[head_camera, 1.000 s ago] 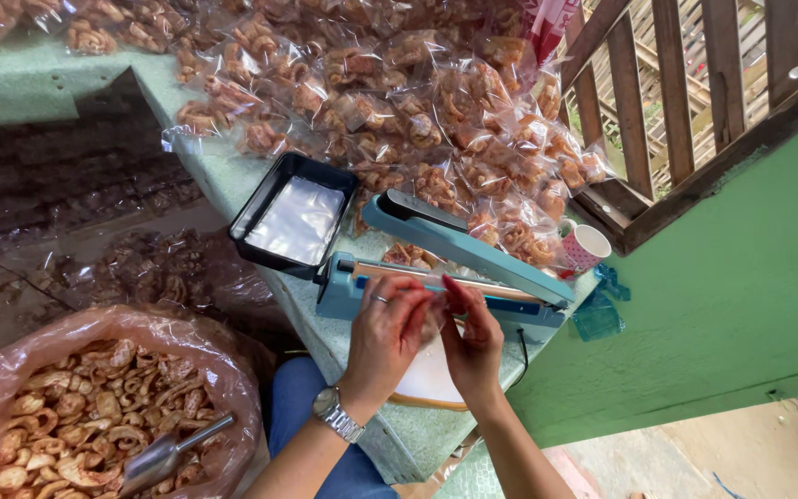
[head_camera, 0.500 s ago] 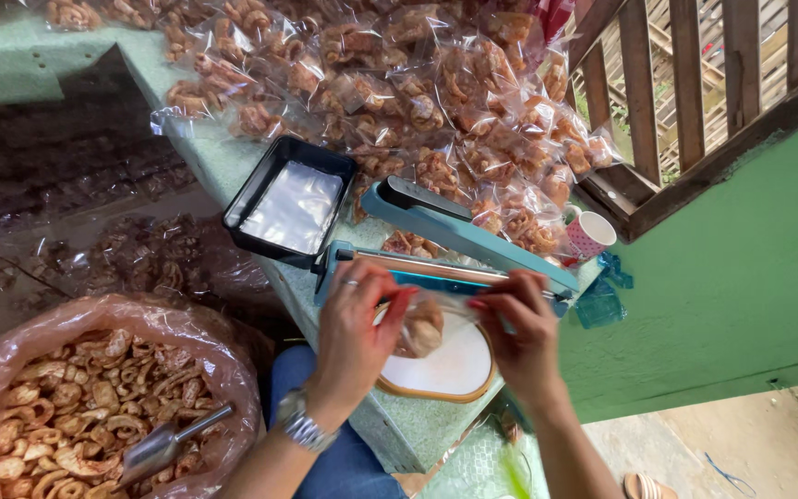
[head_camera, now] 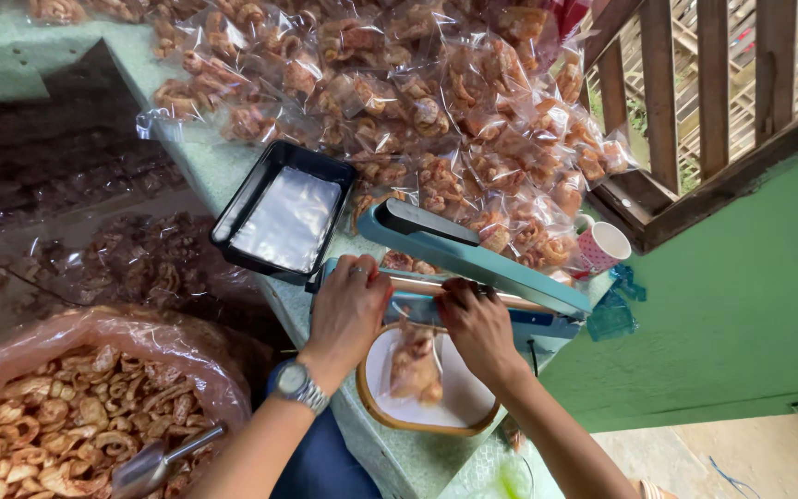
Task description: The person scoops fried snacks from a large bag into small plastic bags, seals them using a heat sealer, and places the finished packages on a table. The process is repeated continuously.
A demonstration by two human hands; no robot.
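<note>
My left hand (head_camera: 348,305) and my right hand (head_camera: 475,319) both grip the top of a small clear snack bag (head_camera: 415,362) filled with brown fried pieces. The bag's mouth lies across the bar of a blue heat sealer (head_camera: 473,268), whose lever arm stands raised. Below the hands the bag hangs over a white plate with a wooden rim (head_camera: 376,407). A watch sits on my left wrist.
A black tray (head_camera: 260,189) of clear empty bags sits left of the sealer. Many sealed snack bags (head_camera: 436,102) are heaped on the green counter behind. A large pink sack of fried pieces with a metal scoop (head_camera: 154,467) stands at lower left. A dotted cup (head_camera: 602,248) stands by the wooden railing.
The hands have brought the filled bag up from the plate and laid its mouth on the sealer bar. The camera has shifted slightly.
</note>
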